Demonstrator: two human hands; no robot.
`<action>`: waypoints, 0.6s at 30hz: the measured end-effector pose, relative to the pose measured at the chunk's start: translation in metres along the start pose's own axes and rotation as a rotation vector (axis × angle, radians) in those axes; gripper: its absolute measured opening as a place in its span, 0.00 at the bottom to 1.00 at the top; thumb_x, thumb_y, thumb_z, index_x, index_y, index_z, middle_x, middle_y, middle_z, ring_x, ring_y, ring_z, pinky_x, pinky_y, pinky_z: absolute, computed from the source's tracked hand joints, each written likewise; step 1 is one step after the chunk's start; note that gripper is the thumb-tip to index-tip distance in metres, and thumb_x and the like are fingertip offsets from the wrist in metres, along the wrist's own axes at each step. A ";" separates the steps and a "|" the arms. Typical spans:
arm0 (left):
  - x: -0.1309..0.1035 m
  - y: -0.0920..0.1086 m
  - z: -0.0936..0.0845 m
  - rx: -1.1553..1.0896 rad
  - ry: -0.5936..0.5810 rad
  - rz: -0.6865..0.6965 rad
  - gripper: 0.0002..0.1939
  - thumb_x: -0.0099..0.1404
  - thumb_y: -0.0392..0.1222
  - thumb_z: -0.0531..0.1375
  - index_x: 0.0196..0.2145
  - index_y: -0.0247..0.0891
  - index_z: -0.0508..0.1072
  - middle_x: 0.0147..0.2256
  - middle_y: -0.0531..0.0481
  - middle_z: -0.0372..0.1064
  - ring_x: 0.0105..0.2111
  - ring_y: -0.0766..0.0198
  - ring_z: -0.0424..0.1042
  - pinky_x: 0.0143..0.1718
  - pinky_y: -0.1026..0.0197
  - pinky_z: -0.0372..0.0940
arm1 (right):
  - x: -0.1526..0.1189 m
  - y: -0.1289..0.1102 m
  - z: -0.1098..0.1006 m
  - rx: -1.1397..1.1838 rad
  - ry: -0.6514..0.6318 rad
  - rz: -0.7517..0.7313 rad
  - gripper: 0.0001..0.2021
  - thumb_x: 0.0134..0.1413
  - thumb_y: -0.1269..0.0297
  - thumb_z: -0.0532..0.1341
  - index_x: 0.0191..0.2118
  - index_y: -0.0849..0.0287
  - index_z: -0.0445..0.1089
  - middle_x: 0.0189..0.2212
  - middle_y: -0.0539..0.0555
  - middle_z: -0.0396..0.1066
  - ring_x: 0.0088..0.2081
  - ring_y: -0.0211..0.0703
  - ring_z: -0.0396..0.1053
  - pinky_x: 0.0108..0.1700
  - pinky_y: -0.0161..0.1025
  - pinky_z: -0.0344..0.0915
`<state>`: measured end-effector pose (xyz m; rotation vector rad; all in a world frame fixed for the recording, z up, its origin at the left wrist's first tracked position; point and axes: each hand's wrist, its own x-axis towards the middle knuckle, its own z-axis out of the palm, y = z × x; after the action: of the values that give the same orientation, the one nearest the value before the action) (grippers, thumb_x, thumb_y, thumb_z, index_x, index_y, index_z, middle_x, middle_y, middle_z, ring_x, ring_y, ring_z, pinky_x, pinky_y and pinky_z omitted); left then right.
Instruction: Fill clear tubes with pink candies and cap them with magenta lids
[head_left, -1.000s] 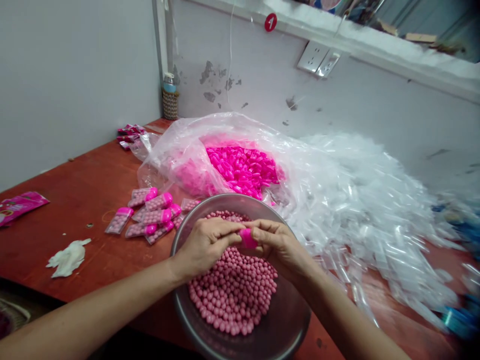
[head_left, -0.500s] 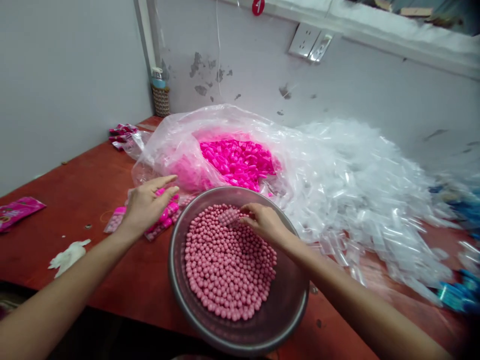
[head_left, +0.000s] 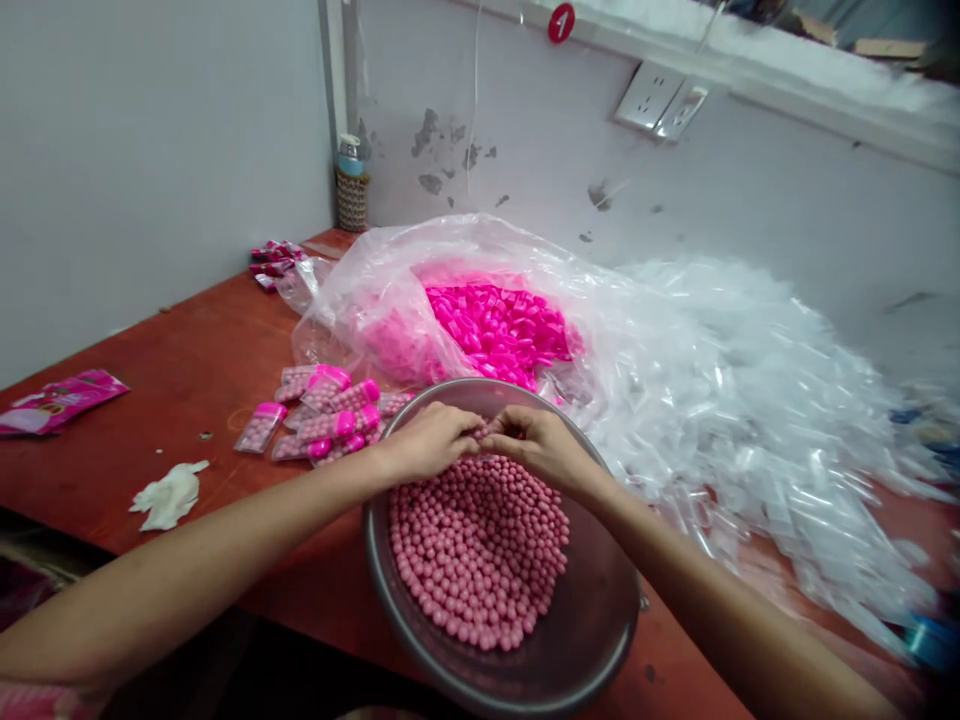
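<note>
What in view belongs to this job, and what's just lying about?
Likely part of the job:
small piece between the left hand and right hand, mostly hidden
pink balls
metal bowl
pink caps
clear plastic containers
ball-filled containers

Likely just lying about:
crumpled white scrap
flat pink packet
bottle in the corner

Bead-filled container [head_left: 487,430], mostly hidden, held over bowl's [head_left: 598,600] 12 o'clock side; tilt unclear. Loose beads [head_left: 480,555]: round, dusty pink, heaped toward 9 o'clock. Grey bowl bottom shows bare at 4–5 o'clock.
</note>
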<state>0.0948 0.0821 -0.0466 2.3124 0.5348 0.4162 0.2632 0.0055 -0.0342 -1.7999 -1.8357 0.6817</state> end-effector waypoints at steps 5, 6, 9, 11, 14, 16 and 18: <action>-0.005 0.012 -0.002 -0.546 -0.056 -0.088 0.08 0.56 0.38 0.55 0.31 0.31 0.71 0.27 0.50 0.68 0.27 0.65 0.65 0.29 0.67 0.59 | -0.019 -0.005 -0.021 0.181 -0.019 -0.167 0.09 0.51 0.61 0.60 0.37 0.58 0.70 0.33 0.51 0.70 0.34 0.39 0.67 0.36 0.33 0.61; -0.006 0.015 -0.002 -0.599 -0.067 -0.096 0.08 0.56 0.37 0.55 0.31 0.30 0.71 0.27 0.50 0.67 0.27 0.66 0.65 0.30 0.66 0.59 | -0.024 -0.004 -0.022 0.177 -0.011 -0.178 0.09 0.50 0.61 0.61 0.38 0.58 0.70 0.33 0.51 0.70 0.34 0.39 0.67 0.36 0.33 0.61; -0.011 0.020 0.001 -0.561 -0.081 -0.072 0.07 0.56 0.36 0.55 0.31 0.31 0.71 0.27 0.51 0.67 0.28 0.66 0.64 0.31 0.66 0.59 | -0.040 -0.004 -0.017 0.144 0.027 -0.191 0.07 0.51 0.63 0.60 0.36 0.58 0.69 0.30 0.51 0.70 0.31 0.38 0.66 0.34 0.32 0.61; -0.014 0.022 0.003 -0.476 -0.057 -0.067 0.07 0.56 0.36 0.55 0.31 0.33 0.72 0.28 0.51 0.67 0.30 0.65 0.65 0.33 0.65 0.59 | -0.052 -0.004 -0.013 0.122 0.037 -0.179 0.06 0.51 0.63 0.60 0.34 0.59 0.68 0.27 0.50 0.68 0.28 0.36 0.64 0.31 0.31 0.59; -0.016 0.021 0.007 -0.454 0.001 -0.111 0.07 0.56 0.37 0.56 0.31 0.33 0.73 0.31 0.50 0.69 0.33 0.62 0.65 0.35 0.64 0.60 | -0.063 0.001 -0.017 0.144 -0.017 -0.139 0.08 0.50 0.60 0.61 0.31 0.60 0.68 0.25 0.49 0.66 0.25 0.34 0.62 0.27 0.30 0.58; -0.017 0.021 0.009 -0.564 -0.002 -0.164 0.09 0.57 0.38 0.56 0.34 0.34 0.72 0.33 0.49 0.69 0.33 0.62 0.66 0.35 0.64 0.61 | -0.058 0.013 -0.029 0.184 -0.013 -0.112 0.10 0.50 0.58 0.60 0.34 0.60 0.68 0.27 0.50 0.68 0.27 0.36 0.64 0.29 0.31 0.60; -0.016 0.020 0.010 -0.731 -0.026 -0.221 0.11 0.58 0.40 0.57 0.39 0.34 0.71 0.35 0.48 0.69 0.34 0.63 0.66 0.36 0.63 0.62 | -0.040 0.035 -0.046 0.112 0.107 -0.053 0.13 0.55 0.57 0.54 0.41 0.60 0.66 0.30 0.52 0.69 0.30 0.38 0.67 0.32 0.32 0.63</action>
<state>0.0904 0.0550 -0.0414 1.5400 0.5109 0.3910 0.3207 -0.0328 -0.0215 -1.6776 -1.7338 0.6429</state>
